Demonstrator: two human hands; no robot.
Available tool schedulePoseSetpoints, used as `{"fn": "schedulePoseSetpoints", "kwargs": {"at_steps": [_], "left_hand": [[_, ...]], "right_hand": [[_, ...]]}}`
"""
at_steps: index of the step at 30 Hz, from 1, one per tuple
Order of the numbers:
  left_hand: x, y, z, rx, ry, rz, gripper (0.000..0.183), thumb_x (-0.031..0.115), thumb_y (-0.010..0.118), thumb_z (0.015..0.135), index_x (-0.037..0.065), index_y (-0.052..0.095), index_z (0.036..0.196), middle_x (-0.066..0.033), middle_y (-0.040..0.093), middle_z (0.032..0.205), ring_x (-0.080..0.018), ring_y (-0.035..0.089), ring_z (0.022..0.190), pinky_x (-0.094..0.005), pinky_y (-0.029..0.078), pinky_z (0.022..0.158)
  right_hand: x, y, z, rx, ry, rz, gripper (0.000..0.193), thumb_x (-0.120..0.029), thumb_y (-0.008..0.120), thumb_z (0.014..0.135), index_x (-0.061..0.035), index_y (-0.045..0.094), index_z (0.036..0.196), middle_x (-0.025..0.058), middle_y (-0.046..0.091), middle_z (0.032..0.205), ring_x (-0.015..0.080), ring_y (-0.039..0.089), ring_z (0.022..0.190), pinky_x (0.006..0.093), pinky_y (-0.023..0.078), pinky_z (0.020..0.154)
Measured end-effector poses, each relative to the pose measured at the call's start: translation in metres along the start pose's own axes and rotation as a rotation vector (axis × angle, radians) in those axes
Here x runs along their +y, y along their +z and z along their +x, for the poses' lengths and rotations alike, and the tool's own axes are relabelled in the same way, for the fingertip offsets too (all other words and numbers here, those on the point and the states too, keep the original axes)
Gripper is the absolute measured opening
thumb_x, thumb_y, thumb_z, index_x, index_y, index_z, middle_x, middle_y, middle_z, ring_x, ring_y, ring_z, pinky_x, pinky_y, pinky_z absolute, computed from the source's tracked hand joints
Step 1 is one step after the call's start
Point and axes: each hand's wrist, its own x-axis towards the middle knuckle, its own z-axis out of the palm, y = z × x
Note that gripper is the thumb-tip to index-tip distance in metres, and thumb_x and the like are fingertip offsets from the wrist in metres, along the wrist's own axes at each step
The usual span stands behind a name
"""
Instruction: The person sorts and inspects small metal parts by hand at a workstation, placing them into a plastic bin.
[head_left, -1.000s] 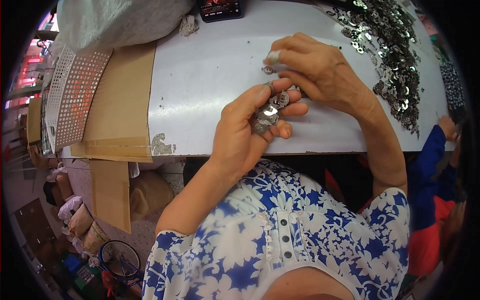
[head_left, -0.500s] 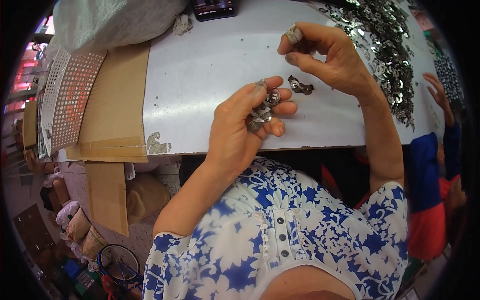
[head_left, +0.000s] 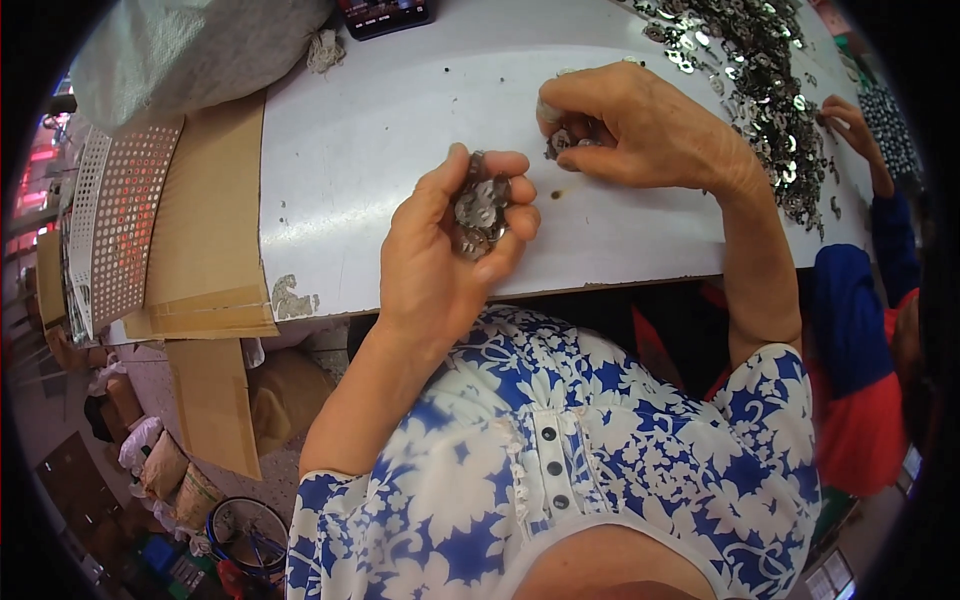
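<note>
Small shiny metal pieces (head_left: pixel 480 208), flat and partly ring-shaped, lie heaped in the palm of my left hand (head_left: pixel 425 240). The fingers of that hand curl up around them, just over the front part of the white table. To its right, my right hand (head_left: pixel 650 125) is low over the tabletop with fingers bent inward. A few more metal pieces (head_left: pixel 562 143) show between its thumb and fingertips, and a pale wrap covers one finger. The rest of its grip is hidden behind the knuckles.
A large pile of similar metal pieces (head_left: pixel 765 90) spreads over the right of the white table (head_left: pixel 350 200). Another person's hand (head_left: pixel 848 125) touches its far side. A phone (head_left: pixel 385 15), a pale sack (head_left: pixel 190 55), cardboard (head_left: pixel 205 220) and a perforated panel (head_left: pixel 125 220) stand left.
My right hand has come down and closed on the small cluster of metal pieces that lay on the table. My left fingers have curled further around their heap. The whole view has shifted slightly.
</note>
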Motion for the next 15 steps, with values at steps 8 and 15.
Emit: {"fn": "schedulePoseSetpoints", "kwargs": {"at_steps": [8,15], "left_hand": [[0.0,-0.003,0.001,-0.044,-0.036,0.016,0.039,0.031,0.051,0.106,-0.006,0.065,0.106,-0.014,0.068,0.09,-0.0181,0.064,0.071,-0.0224,0.04,0.043],[0.0,0.005,-0.001,0.011,0.02,0.131,0.028,0.017,0.055,0.104,-0.007,0.063,0.116,-0.0141,0.064,0.095,-0.0178,0.063,0.075,-0.0185,0.042,0.04]], "right_hand": [[0.002,-0.015,0.0,0.194,0.129,0.39,0.024,-0.01,0.078,0.09,-0.0007,0.07,0.11,-0.0042,0.062,0.082,0.0021,0.054,0.069,0.0176,0.047,0.063],[-0.011,-0.019,0.003,0.08,0.13,0.581,0.029,-0.007,0.078,0.09,-0.0008,0.068,0.117,-0.0013,0.066,0.091,0.002,0.061,0.08,0.0189,0.051,0.067]]}}
